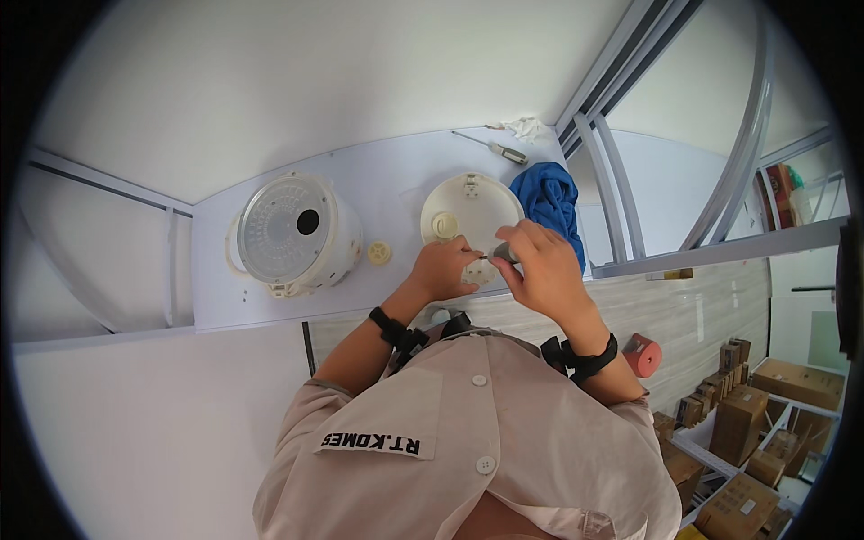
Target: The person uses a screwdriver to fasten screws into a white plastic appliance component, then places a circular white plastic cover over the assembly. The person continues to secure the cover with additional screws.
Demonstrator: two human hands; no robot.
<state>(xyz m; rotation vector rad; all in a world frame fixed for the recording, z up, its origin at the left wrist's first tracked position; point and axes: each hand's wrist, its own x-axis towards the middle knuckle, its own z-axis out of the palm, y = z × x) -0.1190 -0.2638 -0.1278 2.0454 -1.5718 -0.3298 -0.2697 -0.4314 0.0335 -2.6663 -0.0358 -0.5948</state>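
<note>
My right hand point(551, 277) is closed around the grey handle of a screwdriver point(506, 253), whose shaft points left. Its tip is at a small cream plastic piece point(479, 274), which my left hand point(443, 269) pinches between thumb and fingers. Just beyond my hands lies a round cream lid point(486, 205), inner side up, with a metal bracket point(471, 187) at its far edge. A small round cream cap point(445, 225) sits on the lid's left side. My fingers partly hide the lid's near edge, so I cannot tell whether the plastic piece touches it.
A white round cooker body point(288, 229) stands at the left of the table point(382, 171), with a yellowish disc point(380, 253) beside it. Blue cloth point(547, 202) lies right of the lid. Farther back are a second screwdriver point(504, 151) and white tissue point(526, 129). Cardboard boxes point(742, 423) fill the lower right.
</note>
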